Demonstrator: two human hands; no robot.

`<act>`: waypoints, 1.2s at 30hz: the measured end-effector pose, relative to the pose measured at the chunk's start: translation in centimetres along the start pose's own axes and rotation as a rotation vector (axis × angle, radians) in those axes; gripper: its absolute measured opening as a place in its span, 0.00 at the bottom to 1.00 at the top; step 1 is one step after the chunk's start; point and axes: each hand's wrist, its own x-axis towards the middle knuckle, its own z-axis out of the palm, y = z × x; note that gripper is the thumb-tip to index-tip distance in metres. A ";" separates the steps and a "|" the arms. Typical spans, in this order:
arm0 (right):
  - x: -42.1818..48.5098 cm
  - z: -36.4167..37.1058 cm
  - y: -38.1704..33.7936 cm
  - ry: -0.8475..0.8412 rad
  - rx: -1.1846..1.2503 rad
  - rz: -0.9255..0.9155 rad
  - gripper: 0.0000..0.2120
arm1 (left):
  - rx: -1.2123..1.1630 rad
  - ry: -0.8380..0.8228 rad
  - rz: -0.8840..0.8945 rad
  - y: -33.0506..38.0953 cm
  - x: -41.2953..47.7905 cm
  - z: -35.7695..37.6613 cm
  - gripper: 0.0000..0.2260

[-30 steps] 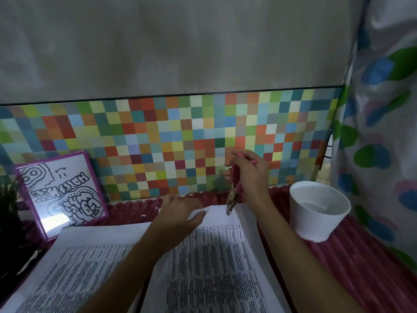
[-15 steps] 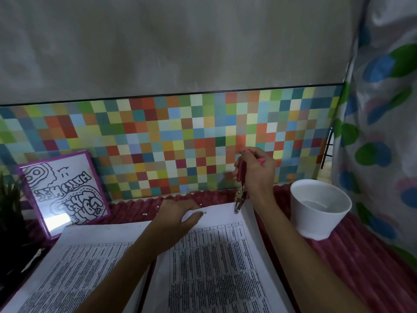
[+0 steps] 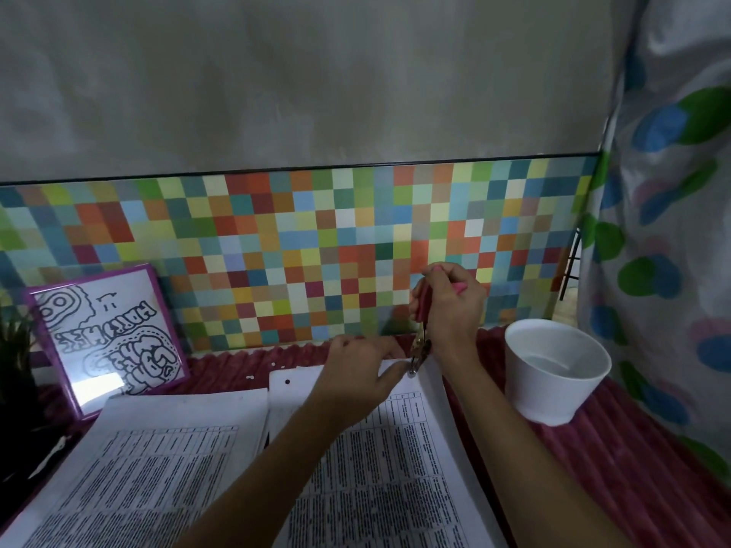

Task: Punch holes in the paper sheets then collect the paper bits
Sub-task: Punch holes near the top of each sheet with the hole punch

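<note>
Two printed paper sheets lie side by side on the red ribbed cover: a left sheet (image 3: 158,464) and a right sheet (image 3: 395,468). My left hand (image 3: 358,373) presses flat on the top of the right sheet. My right hand (image 3: 451,310) grips a pink-handled hole punch (image 3: 420,342), held upright, its metal jaws at the sheet's top edge beside my left fingertips. One punched hole (image 3: 287,382) shows near the sheet's top left corner. A few tiny white paper bits (image 3: 249,376) lie on the cover behind the sheets.
A white cup (image 3: 553,369) stands to the right of the sheets. A purple-framed drawing (image 3: 106,334) leans on the colourful checkered wall at the left, next to a dark plant (image 3: 16,350). A spotted curtain (image 3: 664,270) hangs at the right.
My right hand has carried the punch to the right and down along the sheet's top edge. My left hand slid right to meet it, uncovering the punched hole.
</note>
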 end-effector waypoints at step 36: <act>1.4 -2.0 -4.0 -0.958 -0.994 0.151 0.06 | 0.005 0.164 0.017 -0.9 -0.2 -2.1 0.08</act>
